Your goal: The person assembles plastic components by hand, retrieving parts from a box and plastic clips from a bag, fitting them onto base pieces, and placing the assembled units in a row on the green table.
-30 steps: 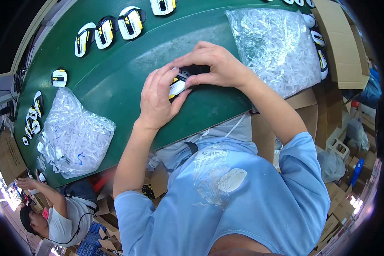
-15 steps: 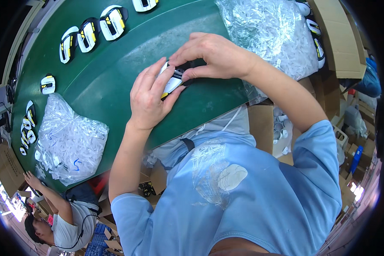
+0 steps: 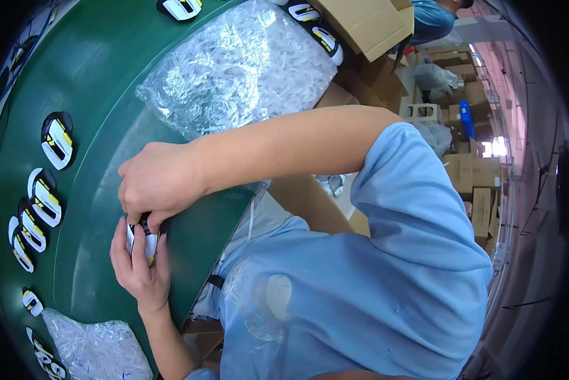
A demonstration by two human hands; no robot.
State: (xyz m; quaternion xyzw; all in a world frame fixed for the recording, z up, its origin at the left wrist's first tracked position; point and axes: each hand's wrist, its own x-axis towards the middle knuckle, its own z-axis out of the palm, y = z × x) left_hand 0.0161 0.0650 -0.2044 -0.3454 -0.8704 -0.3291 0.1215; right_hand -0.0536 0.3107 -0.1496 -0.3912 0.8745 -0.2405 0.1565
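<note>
In the head view, a small white, black and yellow plastic piece (image 3: 151, 247) sits between my two hands over the green table. My left hand (image 3: 139, 272) wraps its fingers and thumb round the piece from the near side. From above, my right hand (image 3: 161, 177) reaches in with bent fingers and pinches the black upper part of the same piece. My fingers cover much of it, so what they grip there is partly hidden.
Several similar white, black and yellow pieces (image 3: 30, 225) line the left of the green table (image 3: 98, 171). A large clear bag of translucent plastic parts (image 3: 246, 69) lies beyond my right forearm; a smaller bag (image 3: 101, 348) lies near left. Cardboard boxes (image 3: 363, 25) stand at right.
The view has swung to the right, so the table and my hands appear further left and lower. Both hands stay on the piece. The co-worker at lower left has left the view.
</note>
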